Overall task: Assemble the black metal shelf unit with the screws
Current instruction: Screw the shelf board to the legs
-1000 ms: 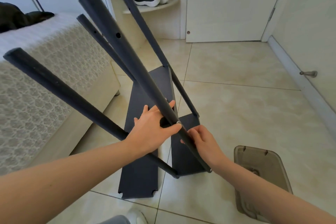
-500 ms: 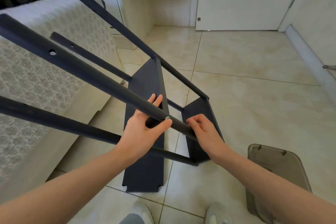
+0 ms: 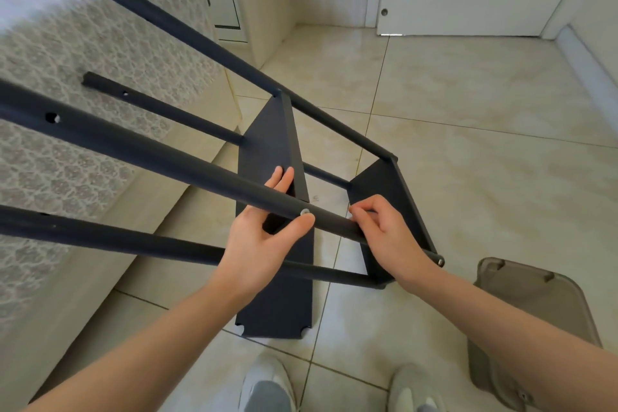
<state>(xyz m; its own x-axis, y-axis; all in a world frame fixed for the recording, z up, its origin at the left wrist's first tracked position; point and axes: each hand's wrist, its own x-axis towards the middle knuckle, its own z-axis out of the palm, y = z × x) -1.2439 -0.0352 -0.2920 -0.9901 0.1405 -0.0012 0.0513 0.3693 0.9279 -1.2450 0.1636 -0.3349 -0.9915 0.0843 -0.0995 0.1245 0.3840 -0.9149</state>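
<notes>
We have the half-built shelf unit (image 3: 133, 239) tipped over on the floor (image 3: 468, 160). Its four poles run up and out toward ten o'clock, and its one fitted shelf (image 3: 391, 187) sits low at the four o'clock end. We judge the tilt is deliberate: it brings the joint up under our eyes and turns the screw side toward us.

Our left hand (image 3: 257, 244) clasps the nearest pole (image 3: 167, 160). The fingers lie straight behind it and the thumb presses on its near face, its tip touching the silver head of a screw (image 3: 305, 211). Held this way the thumb can feel whether the head sits flush while the fingers stop the tube from rolling.

Our right hand (image 3: 388, 234) is just beside it at three o'clock, with its fingers curled over the same pole close to the fitted shelf. We take that as a steadying grip at the point where pole and shelf meet. We cannot tell whether it also holds a tool or a spare screw.

A loose panel (image 3: 277, 304) lies flat on the tiles under the frame, running from twelve to six o'clock beneath our left hand. It is probably parked there within reach for the next level. The open holes further up the poles suggest where it would go.

The bed (image 3: 83, 60) fills the nine o'clock side, close to the pole ends, so any swing of the frame could catch it. A tinted plastic lid (image 3: 535, 304) rests at four o'clock, near our right forearm.
</notes>
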